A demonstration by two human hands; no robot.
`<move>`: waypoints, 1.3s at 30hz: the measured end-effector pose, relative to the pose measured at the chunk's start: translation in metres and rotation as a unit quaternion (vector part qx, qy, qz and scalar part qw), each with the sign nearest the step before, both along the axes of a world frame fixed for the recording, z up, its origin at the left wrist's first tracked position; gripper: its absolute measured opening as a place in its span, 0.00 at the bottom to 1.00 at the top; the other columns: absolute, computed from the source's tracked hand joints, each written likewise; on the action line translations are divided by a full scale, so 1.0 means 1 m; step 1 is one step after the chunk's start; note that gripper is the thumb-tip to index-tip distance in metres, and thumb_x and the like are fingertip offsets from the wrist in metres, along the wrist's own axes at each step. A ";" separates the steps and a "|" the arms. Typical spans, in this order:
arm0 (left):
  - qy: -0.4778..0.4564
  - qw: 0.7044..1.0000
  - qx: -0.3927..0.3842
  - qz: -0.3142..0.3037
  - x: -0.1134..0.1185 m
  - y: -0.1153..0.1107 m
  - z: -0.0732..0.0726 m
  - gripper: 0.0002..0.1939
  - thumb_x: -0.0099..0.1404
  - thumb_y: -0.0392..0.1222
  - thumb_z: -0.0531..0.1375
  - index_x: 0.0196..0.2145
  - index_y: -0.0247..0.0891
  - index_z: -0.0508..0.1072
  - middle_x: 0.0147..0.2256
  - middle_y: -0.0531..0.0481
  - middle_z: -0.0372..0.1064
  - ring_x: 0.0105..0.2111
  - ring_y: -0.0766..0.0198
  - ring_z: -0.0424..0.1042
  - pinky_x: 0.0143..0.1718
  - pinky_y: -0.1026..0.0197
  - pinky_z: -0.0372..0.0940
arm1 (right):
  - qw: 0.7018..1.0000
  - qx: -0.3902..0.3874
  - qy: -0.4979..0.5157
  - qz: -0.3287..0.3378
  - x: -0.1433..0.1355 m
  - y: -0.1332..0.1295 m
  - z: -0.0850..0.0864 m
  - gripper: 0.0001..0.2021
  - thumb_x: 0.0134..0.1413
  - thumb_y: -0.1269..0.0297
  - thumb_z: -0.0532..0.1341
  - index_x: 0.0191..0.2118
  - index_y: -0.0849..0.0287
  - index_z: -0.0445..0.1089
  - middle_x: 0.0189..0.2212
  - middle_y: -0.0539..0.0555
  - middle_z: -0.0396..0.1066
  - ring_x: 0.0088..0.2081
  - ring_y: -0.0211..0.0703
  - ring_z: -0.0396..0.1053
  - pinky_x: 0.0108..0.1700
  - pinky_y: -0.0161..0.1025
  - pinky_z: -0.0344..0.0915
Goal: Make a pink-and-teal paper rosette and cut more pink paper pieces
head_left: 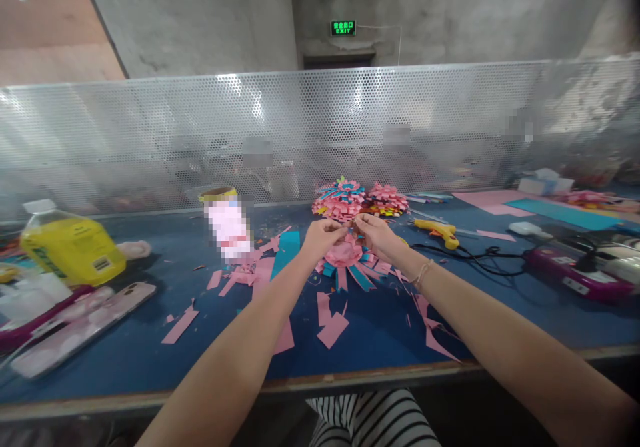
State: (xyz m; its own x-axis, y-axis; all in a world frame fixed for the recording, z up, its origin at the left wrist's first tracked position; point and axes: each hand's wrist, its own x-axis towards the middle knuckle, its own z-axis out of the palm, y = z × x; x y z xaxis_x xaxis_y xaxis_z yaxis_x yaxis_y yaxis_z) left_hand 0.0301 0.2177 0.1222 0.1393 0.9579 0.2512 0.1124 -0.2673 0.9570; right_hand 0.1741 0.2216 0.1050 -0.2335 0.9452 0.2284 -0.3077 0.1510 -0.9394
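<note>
Pink paper flower is set below the fingers, likely for reach | left hand, right hand: fingertips pinched, contents unclear

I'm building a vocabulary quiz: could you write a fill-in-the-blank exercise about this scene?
1. The left hand and right hand are near a flower with a ____ centre.
2. The glue gun is coloured ____.
3. The wall sign reads ____ in English.

Missing words: pink; yellow; EXIT.
</note>
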 end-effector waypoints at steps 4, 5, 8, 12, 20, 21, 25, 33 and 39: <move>-0.022 1.000 -0.003 0.001 0.001 0.000 0.001 0.06 0.45 0.38 0.62 0.17 0.33 0.70 0.16 0.52 0.65 0.18 0.71 0.63 0.23 0.68 0.61 | 1.000 0.005 0.002 0.003 0.000 0.001 0.000 0.22 0.31 0.50 0.66 0.25 0.59 0.57 0.24 0.47 0.60 0.24 0.34 0.59 0.22 0.31 0.56; -0.023 1.000 -0.004 0.006 0.001 0.000 0.001 0.06 0.45 0.37 0.62 0.17 0.33 0.70 0.16 0.53 0.65 0.18 0.71 0.63 0.22 0.68 0.60 | 1.000 0.011 0.002 0.006 0.000 0.001 -0.001 0.21 0.32 0.50 0.66 0.25 0.59 0.57 0.24 0.47 0.60 0.24 0.34 0.59 0.23 0.32 0.57; -0.027 0.999 -0.018 0.022 0.002 0.001 -0.001 0.03 0.44 0.34 0.61 0.17 0.33 0.70 0.16 0.53 0.65 0.18 0.71 0.63 0.23 0.68 0.61 | 0.999 0.040 -0.009 0.014 0.001 0.003 -0.003 0.20 0.35 0.50 0.65 0.25 0.58 0.56 0.26 0.48 0.63 0.23 0.33 0.59 0.23 0.32 0.57; -0.055 0.997 -0.055 0.021 0.000 0.001 -0.003 0.02 0.44 0.33 0.58 0.17 0.33 0.69 0.16 0.53 0.64 0.19 0.70 0.63 0.25 0.66 0.61 | 0.995 0.084 -0.053 0.020 0.001 0.004 -0.005 0.19 0.39 0.49 0.62 0.25 0.58 0.56 0.32 0.51 0.66 0.23 0.33 0.60 0.23 0.33 0.58; -0.109 0.990 -0.083 -0.012 -0.001 -0.004 0.000 0.04 0.43 0.32 0.54 0.14 0.34 0.65 0.15 0.55 0.60 0.17 0.72 0.59 0.23 0.68 0.57 | 0.991 0.113 -0.073 0.026 0.001 0.003 -0.004 0.17 0.42 0.50 0.61 0.27 0.58 0.56 0.35 0.53 0.67 0.23 0.34 0.62 0.25 0.35 0.60; -0.117 0.989 -0.085 -0.015 -0.001 -0.005 0.000 0.05 0.43 0.32 0.54 0.13 0.34 0.64 0.15 0.55 0.60 0.17 0.72 0.58 0.22 0.68 0.57 | 0.991 0.110 -0.070 0.023 0.001 0.003 -0.004 0.17 0.42 0.51 0.61 0.27 0.58 0.56 0.35 0.53 0.68 0.23 0.34 0.62 0.25 0.35 0.60; -0.158 0.981 -0.114 -0.015 0.001 -0.006 0.002 0.05 0.43 0.31 0.55 0.13 0.34 0.63 0.15 0.55 0.60 0.17 0.72 0.58 0.23 0.67 0.57 | 0.994 0.097 -0.049 0.019 0.001 0.002 -0.003 0.17 0.41 0.51 0.62 0.27 0.58 0.57 0.36 0.53 0.68 0.24 0.34 0.62 0.24 0.34 0.60; -0.192 0.970 -0.149 -0.024 0.001 -0.007 0.005 0.02 0.41 0.30 0.56 0.17 0.33 0.67 0.16 0.53 0.62 0.18 0.72 0.60 0.26 0.66 0.59 | 0.998 0.028 0.037 0.040 -0.003 -0.003 0.000 0.17 0.39 0.54 0.65 0.26 0.59 0.58 0.35 0.52 0.68 0.23 0.32 0.61 0.24 0.32 0.60; -0.201 0.971 -0.122 -0.041 0.000 -0.006 0.004 0.02 0.40 0.31 0.57 0.16 0.34 0.66 0.16 0.54 0.62 0.18 0.72 0.61 0.25 0.67 0.59 | 0.995 -0.014 0.087 0.042 -0.002 -0.005 0.003 0.16 0.37 0.58 0.67 0.27 0.59 0.60 0.32 0.50 0.68 0.22 0.31 0.61 0.23 0.31 0.61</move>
State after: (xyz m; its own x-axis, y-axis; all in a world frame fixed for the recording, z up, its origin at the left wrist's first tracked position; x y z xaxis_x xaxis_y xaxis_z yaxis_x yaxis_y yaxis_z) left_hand 0.0300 0.2116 0.1263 0.1554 0.9855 0.0687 -0.2949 -0.0201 0.9553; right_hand 0.1720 0.2163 0.1077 -0.2710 0.9308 0.2453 -0.4763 0.0918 -0.8745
